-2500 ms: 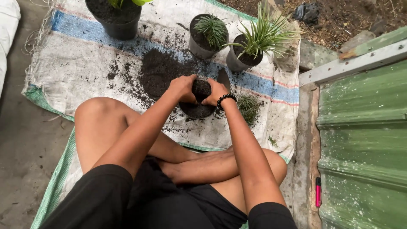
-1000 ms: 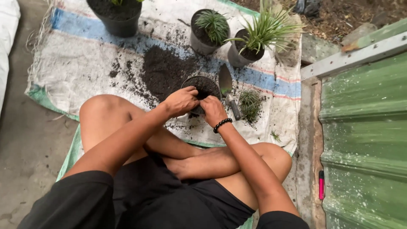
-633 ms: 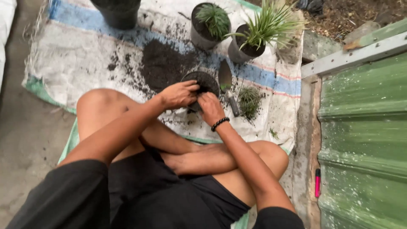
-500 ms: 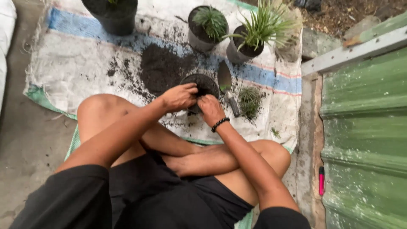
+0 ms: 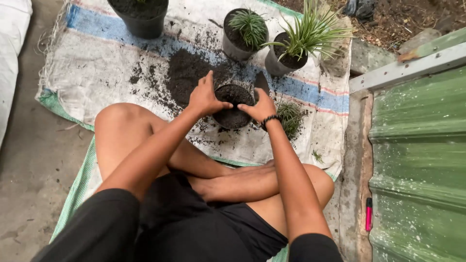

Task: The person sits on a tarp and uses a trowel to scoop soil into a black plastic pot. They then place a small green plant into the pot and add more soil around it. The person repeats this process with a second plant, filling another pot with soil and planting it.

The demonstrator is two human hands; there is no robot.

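A small black pot (image 5: 233,114) filled with dark soil is held between both hands above a woven white sack (image 5: 97,68) spread on the ground. My left hand (image 5: 206,96) grips its left side, thumb on the rim. My right hand (image 5: 260,106), with a black bead bracelet, grips the right side. A mound of loose soil (image 5: 187,75) lies just beyond the pot. A small uprooted green plant (image 5: 291,118) lies to the right of my right hand. A trowel blade (image 5: 262,81) shows behind that hand.
Two potted spiky green plants (image 5: 245,31) (image 5: 301,43) stand at the back, and a larger black pot (image 5: 141,17) at the far left. Green corrugated sheeting (image 5: 417,160) runs along the right with a pink marker (image 5: 369,213) beside it. My crossed legs sit below.
The hands have gone from working at the near rim of the pot to gripping it on both sides. The pot now sits slightly nearer and more upright between them.
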